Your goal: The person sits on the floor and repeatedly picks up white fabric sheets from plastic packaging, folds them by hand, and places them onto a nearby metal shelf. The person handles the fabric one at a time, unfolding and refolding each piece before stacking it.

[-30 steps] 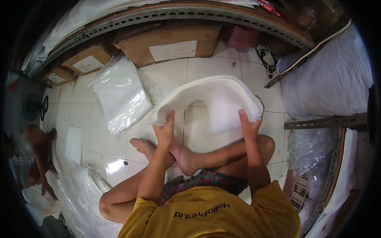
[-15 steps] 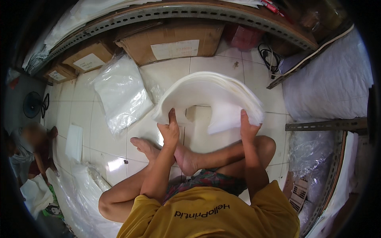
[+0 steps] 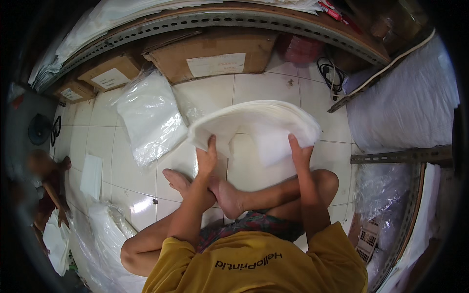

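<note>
A thick stack of white sheets [image 3: 254, 115] bends in an arch above the tiled floor, in front of my crossed legs. My left hand [image 3: 207, 155] grips its left end, the thumb lying on the inner face. At the right end my right hand [image 3: 301, 150] is closed on the stack in the same way, thumb inside. The fingers of both hands are mostly hidden behind the sheets. Whether the sheets are paper or thin fabric I cannot tell.
A clear plastic bag of white sheets [image 3: 151, 115] lies left of the stack. Cardboard boxes [image 3: 212, 53] stand under a metal-edged shelf [image 3: 234, 18] ahead. Large wrapped bundles [image 3: 400, 97] are at the right. Another person [image 3: 51, 190] handles white sheets at the far left.
The arch of the stack has sunk lower, its top edge nearer me. My right hand has shifted slightly left and my left hand slightly nearer. The other person's white sheets have moved.
</note>
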`<state>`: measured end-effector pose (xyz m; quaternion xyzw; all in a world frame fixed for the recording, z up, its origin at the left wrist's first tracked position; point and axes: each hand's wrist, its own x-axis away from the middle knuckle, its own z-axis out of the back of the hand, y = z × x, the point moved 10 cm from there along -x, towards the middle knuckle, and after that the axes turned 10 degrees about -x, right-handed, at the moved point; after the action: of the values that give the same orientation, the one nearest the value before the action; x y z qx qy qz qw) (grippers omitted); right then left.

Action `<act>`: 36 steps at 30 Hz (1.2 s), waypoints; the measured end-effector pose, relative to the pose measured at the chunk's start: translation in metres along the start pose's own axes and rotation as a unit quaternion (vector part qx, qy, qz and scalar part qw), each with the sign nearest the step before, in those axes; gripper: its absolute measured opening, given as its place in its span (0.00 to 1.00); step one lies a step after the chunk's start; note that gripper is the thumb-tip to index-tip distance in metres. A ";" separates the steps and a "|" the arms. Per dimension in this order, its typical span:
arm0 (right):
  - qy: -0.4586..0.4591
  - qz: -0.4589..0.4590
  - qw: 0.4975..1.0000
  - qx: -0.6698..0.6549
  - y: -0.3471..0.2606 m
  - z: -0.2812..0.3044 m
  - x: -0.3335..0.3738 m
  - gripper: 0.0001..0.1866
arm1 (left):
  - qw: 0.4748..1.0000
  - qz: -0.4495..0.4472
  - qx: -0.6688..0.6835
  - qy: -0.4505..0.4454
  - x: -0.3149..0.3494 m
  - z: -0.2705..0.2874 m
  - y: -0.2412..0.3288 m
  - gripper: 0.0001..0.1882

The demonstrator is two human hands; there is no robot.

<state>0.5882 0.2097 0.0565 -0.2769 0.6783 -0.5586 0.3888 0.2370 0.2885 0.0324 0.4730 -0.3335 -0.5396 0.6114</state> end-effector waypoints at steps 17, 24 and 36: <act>-0.162 -0.468 0.781 -0.381 0.063 -0.114 0.064 0.38 | 0.951 0.129 -0.126 -0.252 -0.045 0.142 0.218 0.23; -0.241 -0.393 0.732 -0.502 0.021 -0.194 0.133 0.40 | 0.954 0.119 -0.190 -0.200 -0.039 0.186 0.300 0.23; -0.349 -0.159 0.896 -0.222 -0.258 -0.281 -0.120 0.26 | 0.955 0.004 -0.296 -0.018 -0.179 0.335 0.357 0.27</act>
<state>0.4032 0.4024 0.3542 -0.6376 0.5525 -0.3153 0.4345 0.0177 0.3791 0.4960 0.2603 -0.1716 -0.6202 0.7198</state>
